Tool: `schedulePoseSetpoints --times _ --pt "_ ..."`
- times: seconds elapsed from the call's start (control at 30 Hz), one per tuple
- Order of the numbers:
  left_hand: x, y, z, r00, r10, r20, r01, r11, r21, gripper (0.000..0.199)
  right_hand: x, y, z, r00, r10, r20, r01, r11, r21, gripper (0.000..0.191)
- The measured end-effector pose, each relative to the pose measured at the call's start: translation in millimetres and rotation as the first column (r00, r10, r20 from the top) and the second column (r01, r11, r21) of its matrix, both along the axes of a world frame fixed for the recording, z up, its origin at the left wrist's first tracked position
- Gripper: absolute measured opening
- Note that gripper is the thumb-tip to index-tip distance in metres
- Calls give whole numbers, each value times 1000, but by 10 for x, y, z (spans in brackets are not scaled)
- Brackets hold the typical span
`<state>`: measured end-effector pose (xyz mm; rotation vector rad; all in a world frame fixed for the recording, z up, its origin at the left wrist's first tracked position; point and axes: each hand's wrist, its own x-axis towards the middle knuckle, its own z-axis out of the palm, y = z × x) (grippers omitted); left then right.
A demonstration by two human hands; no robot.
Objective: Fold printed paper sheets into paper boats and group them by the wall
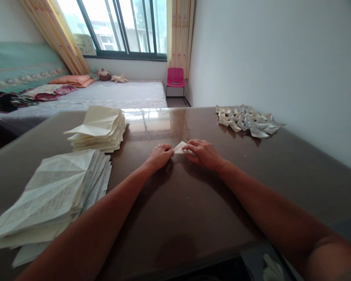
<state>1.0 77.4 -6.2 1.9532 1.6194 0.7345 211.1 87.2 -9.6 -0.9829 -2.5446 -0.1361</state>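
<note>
A small piece of folded paper sits at the middle of the brown table, its pointed top showing between my hands. My left hand pinches its left end, with the fingers curled together. On the right end, the fingers of my right hand close over the paper and cover that part. Over at the back right lies a cluster of folded paper boats, pale and grey, apart from my hands.
Two stacks of creased paper stand on the left: a cream stack farther back and a printed stack nearer. The glossy table meets a white wall at right. Beyond it are a bed and a pink chair.
</note>
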Motion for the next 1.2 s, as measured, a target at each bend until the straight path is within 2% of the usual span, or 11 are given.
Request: schedulePoseSetpoints --times 0.2,0.33,0.47,0.6,0.7,0.8,0.87,0.97,1.03,1.1,1.2 --pt "-6 3 15 999 -24 -22 24 1000 -2 20 26 15 -2 1000 -3 -2 3 999 -42 23" --pt "-8 1 5 1000 -19 17 19 1000 -4 21 17 9 39 997 7 80 -11 999 48 31" --pt "2 -3 -14 998 9 57 -7 1000 -29 20 -45 -27 75 990 -41 138 27 995 101 43" --pt "35 -17 -16 1000 -2 24 2 1000 -31 22 -88 -54 91 984 -99 151 82 990 115 23" --pt "85 -55 -30 999 -34 20 33 999 37 30 -98 -58 82 981 -176 85 168 981 94 18" --pt "158 -123 -64 1000 -20 0 20 996 87 36 -110 -48 48 974 -217 -59 221 973 61 17" --pt "213 -176 -81 1000 -3 -13 4 995 96 39 -128 -42 21 966 -200 -162 208 978 32 16" --pt "287 -245 -76 1000 4 -30 0 992 128 32 -161 -44 -8 949 -152 -278 151 988 -25 9" --pt "318 -266 -63 996 55 -64 -44 986 161 29 -180 -49 -21 938 -120 -326 107 993 -57 6" --pt "330 -261 -55 988 117 -96 -98 978 183 37 -193 -52 -33 930 -93 -355 67 994 -83 5" --pt "317 -222 -65 985 115 -132 -91 981 174 43 -203 -47 -48 923 -82 -375 42 993 -112 6"
